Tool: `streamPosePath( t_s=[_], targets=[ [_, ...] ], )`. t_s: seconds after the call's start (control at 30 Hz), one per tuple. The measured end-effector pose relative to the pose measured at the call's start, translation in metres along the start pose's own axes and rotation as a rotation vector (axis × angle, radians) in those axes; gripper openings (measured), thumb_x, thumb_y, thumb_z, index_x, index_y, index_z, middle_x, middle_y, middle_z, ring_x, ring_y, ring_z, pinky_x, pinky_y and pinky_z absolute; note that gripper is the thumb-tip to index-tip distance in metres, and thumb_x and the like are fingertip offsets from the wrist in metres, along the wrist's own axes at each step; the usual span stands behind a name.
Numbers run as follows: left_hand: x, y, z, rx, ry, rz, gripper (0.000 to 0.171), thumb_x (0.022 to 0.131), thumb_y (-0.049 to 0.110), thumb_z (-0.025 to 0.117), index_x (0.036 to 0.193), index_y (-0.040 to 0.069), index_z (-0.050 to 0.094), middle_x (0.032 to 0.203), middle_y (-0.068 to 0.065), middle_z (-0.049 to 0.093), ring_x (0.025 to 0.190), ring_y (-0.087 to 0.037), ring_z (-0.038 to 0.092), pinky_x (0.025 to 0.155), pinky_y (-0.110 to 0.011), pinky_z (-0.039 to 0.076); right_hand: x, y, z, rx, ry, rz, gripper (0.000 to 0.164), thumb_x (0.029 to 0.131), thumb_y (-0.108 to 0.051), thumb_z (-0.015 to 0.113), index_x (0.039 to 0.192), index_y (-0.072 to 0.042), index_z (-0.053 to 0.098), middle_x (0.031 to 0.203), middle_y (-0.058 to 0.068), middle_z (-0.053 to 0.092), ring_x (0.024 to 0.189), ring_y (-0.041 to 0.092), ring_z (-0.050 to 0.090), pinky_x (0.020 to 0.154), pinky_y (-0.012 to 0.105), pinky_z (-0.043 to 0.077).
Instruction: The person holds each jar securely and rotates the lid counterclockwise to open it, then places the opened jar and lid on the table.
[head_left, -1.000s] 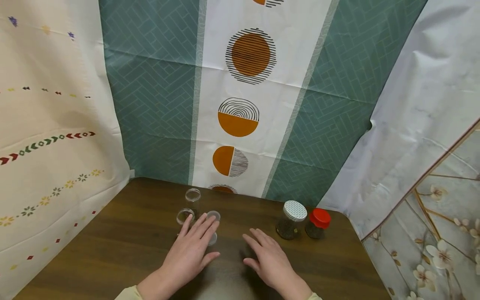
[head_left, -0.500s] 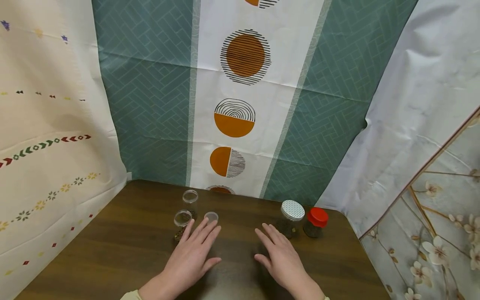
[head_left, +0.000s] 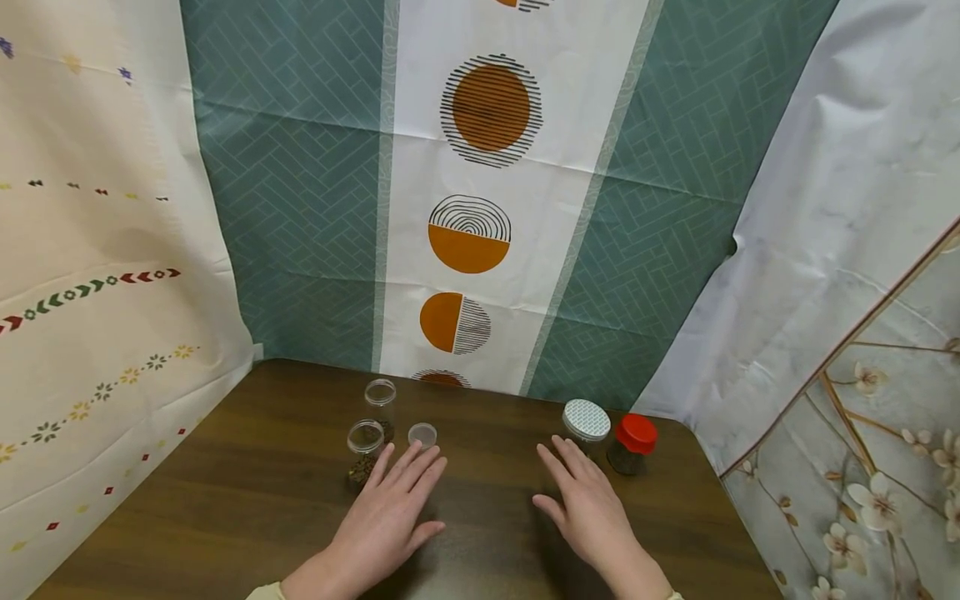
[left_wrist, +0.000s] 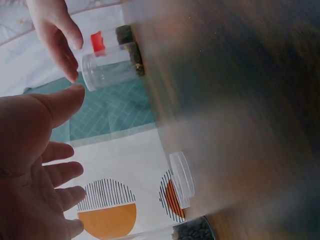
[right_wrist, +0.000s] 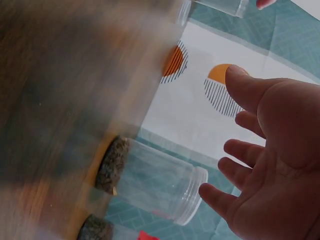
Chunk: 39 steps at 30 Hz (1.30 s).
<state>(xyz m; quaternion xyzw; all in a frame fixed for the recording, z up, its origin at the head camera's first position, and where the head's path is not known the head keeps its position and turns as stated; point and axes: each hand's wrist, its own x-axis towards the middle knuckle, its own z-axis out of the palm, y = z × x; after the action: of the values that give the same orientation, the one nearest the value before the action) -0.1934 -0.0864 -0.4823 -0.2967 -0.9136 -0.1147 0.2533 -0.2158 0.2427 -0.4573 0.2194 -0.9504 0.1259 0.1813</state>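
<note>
My left hand (head_left: pixel 393 517), fingers straight and slightly spread, holds nothing near the clear lids. One clear lid (head_left: pixel 422 434) lies just beyond its fingertips; a second clear lid (left_wrist: pixel 185 170) shows in the left wrist view. Left of those fingers stands an open clear jar (head_left: pixel 365 442) with brown bits inside, and another open jar (head_left: pixel 381 402) is behind it. My right hand (head_left: pixel 592 508), also with extended fingers, is beside a clear jar (right_wrist: pixel 160 175) with a patterned white lid (head_left: pixel 587 419) and dried bits at its bottom; contact cannot be told.
A smaller jar with a red lid (head_left: pixel 636 433) stands right of the white-lidded one. All rest on a dark wooden table (head_left: pixel 225 467). A patterned cloth (head_left: pixel 315 208) hangs behind the table, with other hanging cloths at both sides.
My right hand has moved right and forward, toward the white-lidded jar. The left hand has shifted slightly right and back, uncovering more of the open jar. The jars stay in place.
</note>
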Motion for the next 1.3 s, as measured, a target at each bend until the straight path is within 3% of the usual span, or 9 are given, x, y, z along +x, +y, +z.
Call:
streamPosePath(
  t_s=[0.23, 0.57, 0.9, 1.3],
  targets=[
    [-0.001, 0.001, 0.001, -0.005, -0.018, 0.009, 0.084, 0.092, 0.046, 0.091, 0.159, 0.007, 0.057, 0.166, -0.011, 0.053, 0.157, -0.037, 0.043, 0.126, -0.067, 0.031, 0.0, 0.008, -0.002, -0.013, 0.023, 0.019, 0.074, 0.093, -0.028, 0.092, 0.157, -0.008, 0.061, 0.165, 0.019, 0.051, 0.151, 0.045, 0.048, 0.118, 0.066, 0.044],
    [-0.004, -0.001, 0.004, -0.014, -0.053, 0.011, 0.087, 0.093, 0.047, 0.089, 0.162, 0.009, 0.053, 0.167, -0.012, 0.051, 0.158, -0.038, 0.042, 0.125, -0.069, 0.029, -0.001, 0.018, -0.001, -0.007, -0.006, 0.066, 0.072, 0.095, -0.028, 0.09, 0.157, -0.008, 0.061, 0.167, 0.021, 0.048, 0.153, 0.046, 0.046, 0.118, 0.068, 0.042],
    [-0.006, -0.001, 0.003, -0.041, -0.075, 0.002, 0.088, 0.092, 0.046, 0.09, 0.162, 0.008, 0.053, 0.167, -0.013, 0.051, 0.157, -0.039, 0.043, 0.125, -0.069, 0.029, -0.001, 0.029, 0.001, -0.016, 0.027, 0.042, 0.075, 0.093, -0.027, 0.092, 0.157, -0.007, 0.06, 0.165, 0.023, 0.05, 0.151, 0.048, 0.048, 0.115, 0.067, 0.045],
    [-0.003, -0.001, 0.004, -0.029, -0.053, 0.002, 0.088, 0.091, 0.046, 0.091, 0.161, 0.009, 0.054, 0.166, -0.012, 0.052, 0.157, -0.038, 0.044, 0.126, -0.068, 0.029, 0.011, 0.032, -0.004, -0.055, 0.068, 0.025, 0.075, 0.093, -0.026, 0.092, 0.157, -0.004, 0.059, 0.161, 0.026, 0.052, 0.147, 0.052, 0.05, 0.115, 0.069, 0.045]
  ],
)
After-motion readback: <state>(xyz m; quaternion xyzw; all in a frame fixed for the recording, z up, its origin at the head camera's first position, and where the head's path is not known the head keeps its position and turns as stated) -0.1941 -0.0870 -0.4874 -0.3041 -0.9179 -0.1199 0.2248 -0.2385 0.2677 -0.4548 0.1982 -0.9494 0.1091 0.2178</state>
